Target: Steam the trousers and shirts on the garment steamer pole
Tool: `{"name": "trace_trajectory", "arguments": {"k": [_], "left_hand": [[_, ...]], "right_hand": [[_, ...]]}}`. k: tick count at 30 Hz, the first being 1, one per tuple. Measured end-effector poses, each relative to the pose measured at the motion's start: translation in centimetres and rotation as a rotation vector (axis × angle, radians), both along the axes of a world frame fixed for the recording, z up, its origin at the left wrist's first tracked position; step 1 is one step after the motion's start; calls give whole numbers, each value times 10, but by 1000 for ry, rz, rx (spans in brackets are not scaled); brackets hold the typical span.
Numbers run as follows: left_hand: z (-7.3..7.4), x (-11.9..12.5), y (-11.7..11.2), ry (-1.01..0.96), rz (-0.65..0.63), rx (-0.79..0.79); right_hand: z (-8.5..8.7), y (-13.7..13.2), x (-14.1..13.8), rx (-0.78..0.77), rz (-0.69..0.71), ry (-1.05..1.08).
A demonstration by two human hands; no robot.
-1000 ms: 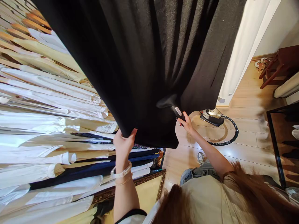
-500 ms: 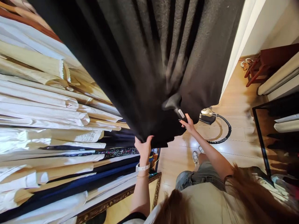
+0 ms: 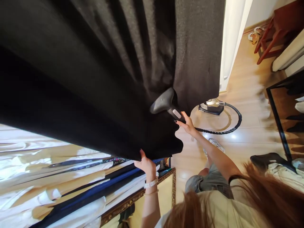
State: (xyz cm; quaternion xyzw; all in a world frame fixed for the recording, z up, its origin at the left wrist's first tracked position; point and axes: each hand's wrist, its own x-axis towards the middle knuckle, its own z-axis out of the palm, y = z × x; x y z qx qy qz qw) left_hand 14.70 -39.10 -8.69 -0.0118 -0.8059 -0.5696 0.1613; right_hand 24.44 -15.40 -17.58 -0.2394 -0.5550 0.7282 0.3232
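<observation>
A large black hanging cloth [image 3: 99, 82], folded along its upper part, fills the upper left and middle of the view. My left hand [image 3: 145, 164] grips its lower edge, thumb on top and the other fingers mostly hidden. In my right hand [image 3: 187, 124] is the handle of a dark garment steamer head [image 3: 164, 102], which rests against or very close to the cloth near its lower part. A black ribbed hose [image 3: 238, 122] runs from behind my right hand to the steamer's base [image 3: 211, 106] on the floor.
Many pale and dark garments [image 3: 78, 177] hang at the left. An ornate-framed mirror [image 3: 173, 186] stands below them. A white curtain [image 3: 234, 41] hangs beyond the cloth. To the right are a reddish wooden chair [image 3: 273, 38] and a black metal rack [image 3: 279, 123].
My left hand has drawn the cloth's edge down and toward me, so the cloth spreads wider over the hanging garments. The steamer head has shifted slightly left across the cloth.
</observation>
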Motion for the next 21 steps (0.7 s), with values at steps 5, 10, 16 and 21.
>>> {"name": "trace_trajectory", "arguments": {"k": [5,10,16,21], "left_hand": [[12,1,-5,34,13,-7],[21,-1,-21,56,25,-35],[25,2,-37,35,-4,-42],[31,11,-46,-2,-33,-15]], "right_hand": [[-30,-22,5,-25,60,-96],[-27,-37,5,-29,63,-81],[-22,-56,1,-22,69,-19],[-43,-88,11,-96,110,-87]]}}
